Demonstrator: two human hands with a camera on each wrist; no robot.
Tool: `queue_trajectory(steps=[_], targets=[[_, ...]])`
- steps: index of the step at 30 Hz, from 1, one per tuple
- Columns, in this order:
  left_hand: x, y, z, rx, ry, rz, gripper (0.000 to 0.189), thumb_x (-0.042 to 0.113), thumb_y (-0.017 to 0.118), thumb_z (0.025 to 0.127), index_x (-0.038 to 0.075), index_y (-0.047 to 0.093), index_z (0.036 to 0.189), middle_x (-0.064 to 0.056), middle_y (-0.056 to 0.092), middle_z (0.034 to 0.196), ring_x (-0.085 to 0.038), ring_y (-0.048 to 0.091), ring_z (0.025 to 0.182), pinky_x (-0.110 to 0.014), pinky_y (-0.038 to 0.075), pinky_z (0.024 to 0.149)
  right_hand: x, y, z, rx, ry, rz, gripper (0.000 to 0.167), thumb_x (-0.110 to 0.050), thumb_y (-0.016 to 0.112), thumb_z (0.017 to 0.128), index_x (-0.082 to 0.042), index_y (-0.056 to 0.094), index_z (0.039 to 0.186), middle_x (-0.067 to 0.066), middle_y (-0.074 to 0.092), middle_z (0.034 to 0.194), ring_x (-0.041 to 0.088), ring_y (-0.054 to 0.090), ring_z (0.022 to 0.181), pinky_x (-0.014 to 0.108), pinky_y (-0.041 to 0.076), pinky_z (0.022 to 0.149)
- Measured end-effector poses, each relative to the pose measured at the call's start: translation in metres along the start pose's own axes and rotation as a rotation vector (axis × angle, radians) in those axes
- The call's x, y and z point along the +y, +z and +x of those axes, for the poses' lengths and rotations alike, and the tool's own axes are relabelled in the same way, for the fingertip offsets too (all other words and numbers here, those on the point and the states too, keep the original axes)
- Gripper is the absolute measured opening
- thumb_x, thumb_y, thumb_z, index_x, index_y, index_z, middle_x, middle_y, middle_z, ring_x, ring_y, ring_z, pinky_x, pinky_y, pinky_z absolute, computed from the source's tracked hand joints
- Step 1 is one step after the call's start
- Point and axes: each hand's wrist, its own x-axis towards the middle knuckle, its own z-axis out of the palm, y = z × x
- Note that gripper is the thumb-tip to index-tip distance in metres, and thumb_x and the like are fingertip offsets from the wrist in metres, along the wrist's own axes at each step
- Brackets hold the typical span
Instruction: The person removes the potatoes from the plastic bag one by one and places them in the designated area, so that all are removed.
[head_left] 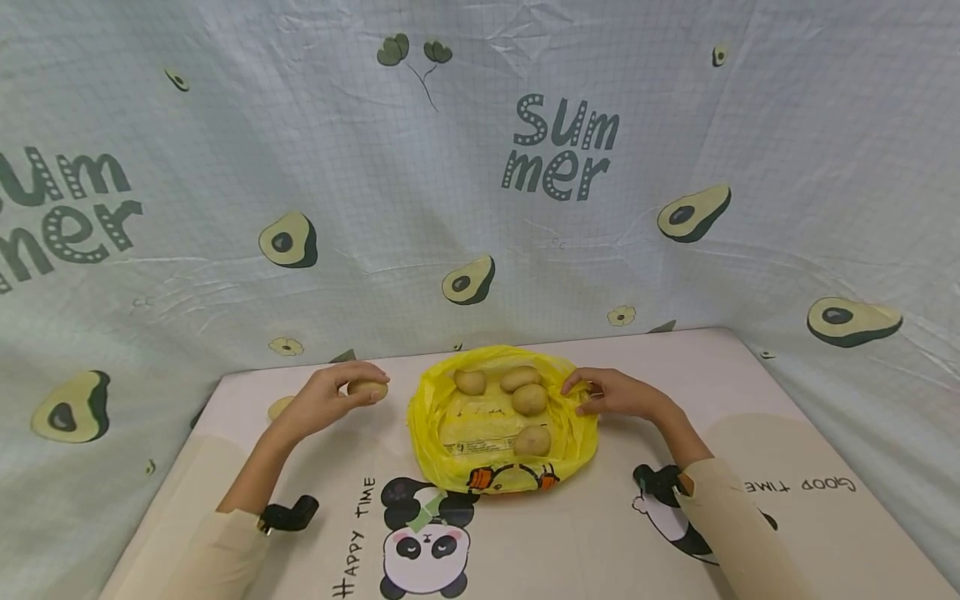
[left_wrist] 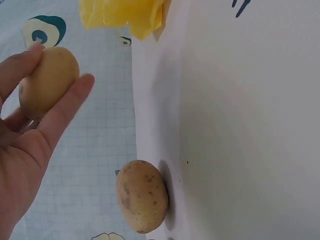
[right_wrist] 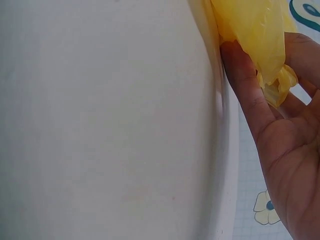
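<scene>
My left hand [head_left: 330, 398] grips a potato [left_wrist: 50, 82] between thumb and fingers, raised left of the yellow plastic bag [head_left: 480, 479]. Another potato [left_wrist: 142, 196] lies on the table behind that hand; in the head view the wrist partly covers it. The bag stands with its mouth spread wide, and several potatoes [head_left: 530, 399] lie inside, mostly toward its right half. At the bag's right rim, my right hand [head_left: 618, 393] holds the crumpled plastic [right_wrist: 272, 60] between thumb and fingers.
The pale table [head_left: 600, 533] carries panda prints and lettering. Behind it hangs a light curtain [head_left: 375, 183] with avocado prints, close to the table's far edge. Each wrist wears a black camera mount [head_left: 291, 513].
</scene>
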Motion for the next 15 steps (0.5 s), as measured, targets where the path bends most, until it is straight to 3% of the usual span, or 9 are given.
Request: queue_trajectory(steps=[6, 15], targets=[[-0.0032, -0.0001, 0.0040, 0.015, 0.010, 0.076, 0.025, 0.012, 0.078, 0.090, 0.014, 0.076, 0.115, -0.007, 0.068, 0.119, -0.024, 0.060, 0.100, -0.038, 0.051, 0.083, -0.0013, -0.0002, -0.0004, 0.000, 0.000, 0.016, 0.028, -0.018, 0.073, 0.094, -0.014, 0.066, 0.121, 0.009, 0.062, 0.129, 0.025, 0.048, 0.103, 0.040, 0.041, 0.086], [-0.0104, 0.0014, 0.0060, 0.017, 0.028, 0.110, 0.033, 0.006, 0.082, 0.084, 0.009, 0.075, 0.116, -0.010, 0.067, 0.122, -0.029, 0.062, 0.107, -0.035, 0.053, 0.084, -0.0008, -0.0004, 0.0005, -0.010, -0.003, 0.022, 0.029, -0.017, 0.074, 0.094, -0.013, 0.066, 0.122, 0.011, 0.061, 0.130, 0.025, 0.048, 0.103, 0.039, 0.043, 0.087]])
